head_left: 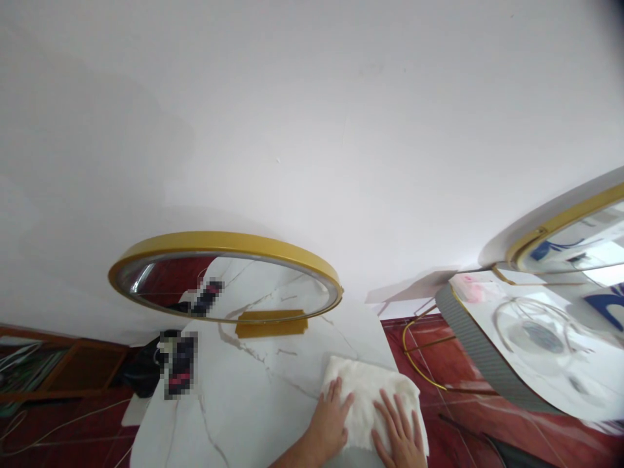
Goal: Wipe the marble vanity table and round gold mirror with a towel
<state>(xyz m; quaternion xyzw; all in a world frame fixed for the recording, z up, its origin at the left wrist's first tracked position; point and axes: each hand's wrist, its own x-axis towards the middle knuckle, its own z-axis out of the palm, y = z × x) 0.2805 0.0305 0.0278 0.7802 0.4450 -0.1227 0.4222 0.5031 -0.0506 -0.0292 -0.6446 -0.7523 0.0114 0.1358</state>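
A cream-white folded cloth (366, 378) lies flat at the right edge of the white marbled table (253, 406). My left hand (331, 419) rests on the cloth's left part, fingers stretched out and pointing away from me. On its right part my right hand (400, 426) lies palm down, with fingers spread. Neither hand grips the cloth. Behind it stands a round mirror (224, 243) with a gold frame, tilted, on a gold base (272, 325); the table's surface is reflected in it.
A blurred-out dark item (181, 365) sits at the table's left edge. To the right is a second white table (541, 364) with a coiled cable and another gold-framed mirror (575, 214). A wooden shelf (73, 370) stands at far left on the red tiled floor (468, 416). The white wall (302, 130) is behind.
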